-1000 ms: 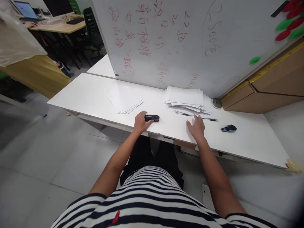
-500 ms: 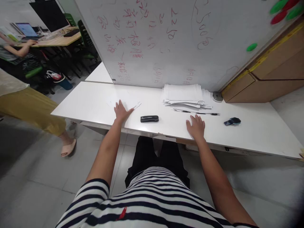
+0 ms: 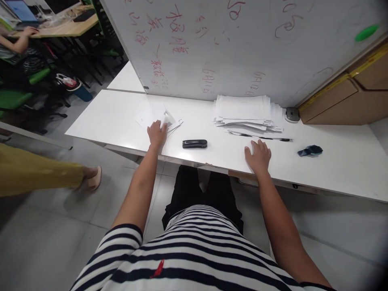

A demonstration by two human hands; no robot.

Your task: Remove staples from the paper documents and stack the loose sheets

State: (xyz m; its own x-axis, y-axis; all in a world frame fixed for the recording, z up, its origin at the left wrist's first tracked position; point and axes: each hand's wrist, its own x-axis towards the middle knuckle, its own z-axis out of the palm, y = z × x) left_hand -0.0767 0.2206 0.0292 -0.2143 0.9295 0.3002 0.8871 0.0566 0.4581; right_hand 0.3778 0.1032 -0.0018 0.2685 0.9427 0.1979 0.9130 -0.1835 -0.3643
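A long white table runs across the view, backed by a whiteboard marked in red writing with one green magnet at 2 o'clock. Grey floor tiles lie below, and a wooden cabinet stands at 3 o'clock. At 10 o'clock another person sits at a wooden desk with a laptop, and yellow trousers and a sandalled foot cross at 9 o'clock.

Two paper stacks lie on the table: a small stack at 11 o'clock and a big stack at 1 o'clock. One black stapler lies between the hands, one pen lies just before the big stack, and one dark blue object sits at 2 o'clock.

The left hand pinches and lifts a corner of the small stack. The right hand lies flat, fingers loosely spread, holding nothing, near the pen.
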